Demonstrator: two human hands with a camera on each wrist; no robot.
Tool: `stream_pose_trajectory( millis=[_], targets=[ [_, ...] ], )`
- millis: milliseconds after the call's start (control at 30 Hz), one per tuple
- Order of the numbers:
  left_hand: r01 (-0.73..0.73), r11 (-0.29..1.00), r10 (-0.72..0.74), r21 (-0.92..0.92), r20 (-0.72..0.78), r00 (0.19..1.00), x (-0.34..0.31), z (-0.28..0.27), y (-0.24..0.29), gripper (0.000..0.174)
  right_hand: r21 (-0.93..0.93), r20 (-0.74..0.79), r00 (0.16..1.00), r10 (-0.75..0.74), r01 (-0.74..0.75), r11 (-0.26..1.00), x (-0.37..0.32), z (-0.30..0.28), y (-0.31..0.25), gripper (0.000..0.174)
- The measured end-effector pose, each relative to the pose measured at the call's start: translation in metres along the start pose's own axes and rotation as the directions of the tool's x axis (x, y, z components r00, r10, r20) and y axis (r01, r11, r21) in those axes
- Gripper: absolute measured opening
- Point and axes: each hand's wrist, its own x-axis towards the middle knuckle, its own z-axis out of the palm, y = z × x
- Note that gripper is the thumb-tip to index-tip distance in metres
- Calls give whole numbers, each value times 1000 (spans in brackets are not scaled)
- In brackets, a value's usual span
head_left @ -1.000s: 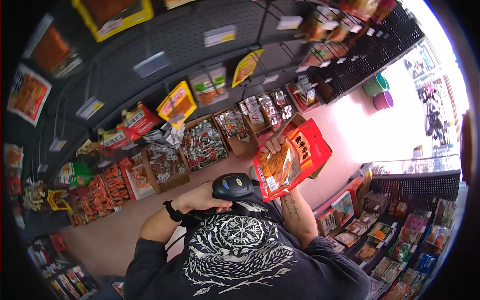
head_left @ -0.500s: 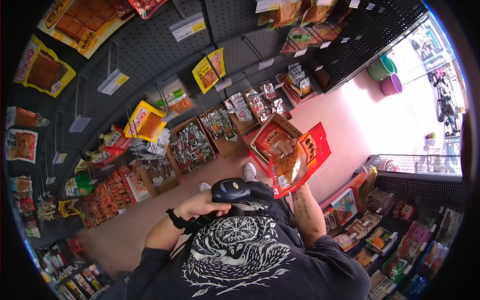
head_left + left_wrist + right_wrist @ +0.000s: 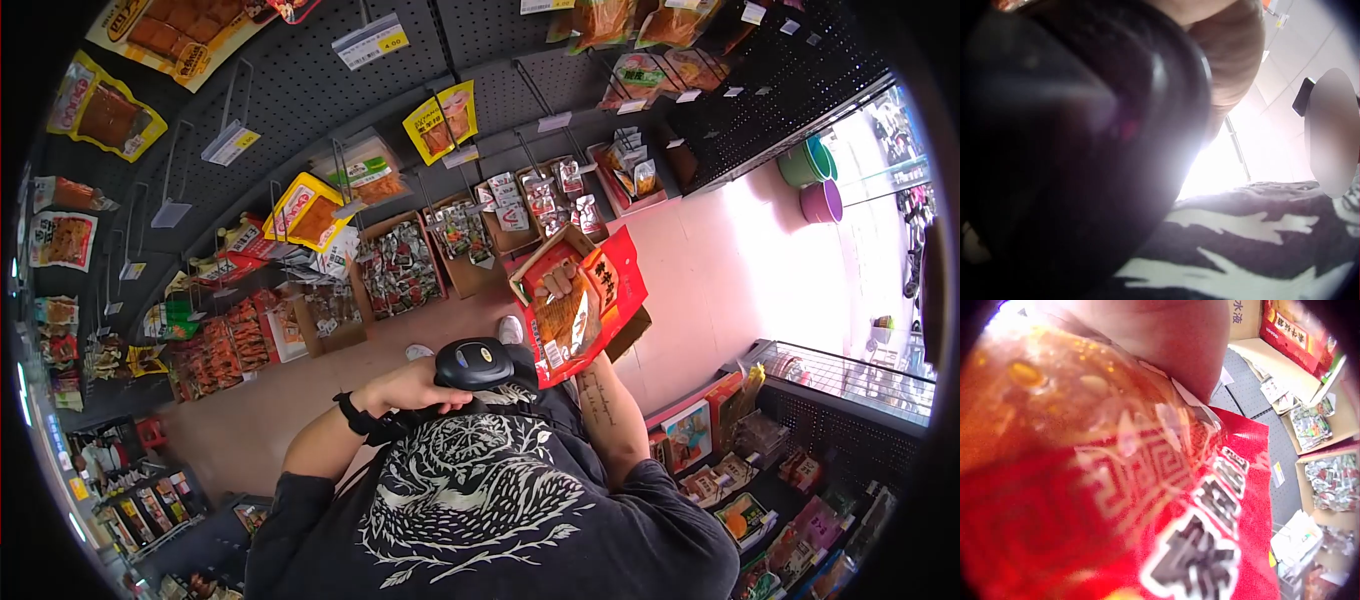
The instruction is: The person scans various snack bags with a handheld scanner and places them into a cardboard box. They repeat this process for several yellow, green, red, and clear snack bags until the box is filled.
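My left hand (image 3: 410,388) holds a black handheld barcode scanner (image 3: 475,362) by its handle, just in front of my chest. The scanner's dark body (image 3: 1085,137) fills much of the left wrist view. Off to the right, my right hand (image 3: 557,282) grips a red food packet (image 3: 622,275) with a clear window, its fingers lying over the front. Brown, flat food shows through that window, and a barcode label sits near the lower left corner. The packet's window (image 3: 1054,394) and dark lettering are close up in the right wrist view. Behind it, an open cardboard box (image 3: 630,335) is partly hidden.
Boxes of small silver packets (image 3: 400,275) line the low shelf ahead. Yellow packets (image 3: 440,122) hang from hooks on a black pegboard. A lower display of packaged goods (image 3: 740,520) stands at right. Green and purple buckets (image 3: 821,202) are on the floor farther off.
The head view has shifted, bringing my shoes into sight. Against the box behind, the red packet moved right, then back left over it. Both hands keep their hold.
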Motion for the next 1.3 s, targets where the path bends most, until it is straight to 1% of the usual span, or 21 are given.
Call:
stream_pose_trajectory(
  millis=[133,200,300,533,600,667,733,800,833,900,933,967,1000,1033,1067,1100,1133,1167,1200,1267,1300],
  targets=[
    [-37,999,37,13,21,999,0,4,9,18,13,22,1000,5,-5,1000,-1,-4,-1,20],
    [-110,994,109,26,26,994,2,4,5,22,17,36,999,4,-4,1000,-1,-6,-3,21],
    [-47,998,46,43,29,999,3,3,9,17,20,53,999,-3,2,1000,-2,-8,-2,21],
    [-49,994,46,97,28,999,1,-11,-1,14,-1,122,992,-30,30,1000,-6,-15,-4,22],
    [-58,998,58,-14,2,998,-2,-19,-9,12,9,144,989,-35,34,999,-7,-24,0,23],
    [-71,997,71,-31,8,997,-5,-25,-8,13,20,138,987,-86,84,996,-9,-32,4,22],
    [-85,995,86,-51,13,996,-8,-31,-9,16,3,82,992,-97,97,995,-13,-24,8,22],
    [-52,998,53,-19,33,998,-9,-37,-14,26,-5,24,995,-92,93,996,-14,-18,11,21],
    [-54,998,54,-16,35,998,-12,-39,-14,26,-6,26,995,-96,96,995,-15,-19,12,21],
    [42,997,-38,64,-65,997,-18,-41,-10,18,4,-41,995,-90,90,996,-16,-24,11,23],
    [38,997,-34,68,-60,998,-25,-39,-4,18,0,-38,995,-95,95,996,-20,-37,5,23],
    [-162,970,197,179,-200,960,-37,-35,3,20,-57,-132,982,-134,127,990,-25,-50,-4,23],
    [-334,890,427,311,-306,851,-49,-32,8,23,-116,-221,959,-176,154,981,-30,-57,-13,23],
    [-352,931,309,-94,-308,900,-73,-40,4,25,-92,-242,949,-200,183,979,-36,-55,-19,23],
    [-525,839,493,-141,-207,845,-94,-37,26,20,-52,-143,961,-235,230,972,-37,-52,-20,23],
    [-764,638,770,-98,117,627,-110,-46,59,17,-89,-170,949,-264,252,963,-43,-47,-23,23],
    [-874,457,842,-163,396,366,-127,-49,85,17,-130,-197,938,-284,263,956,-50,-44,-27,23],
    [-901,358,833,-244,520,190,-143,-39,110,21,-137,-192,947,-257,234,963,-54,-42,-27,23],
    [-932,238,902,-271,417,109,-160,-20,129,25,-120,-190,952,-241,221,968,-56,-41,-28,22],
    [-882,114,874,-457,469,-130,-168,-1,152,24,-108,-188,962,-197,179,978,-51,-42,-34,21],
    [-854,141,875,-500,467,-129,-172,6,153,19,-161,-183,960,-210,181,970,-52,-46,-37,19]
  ],
)
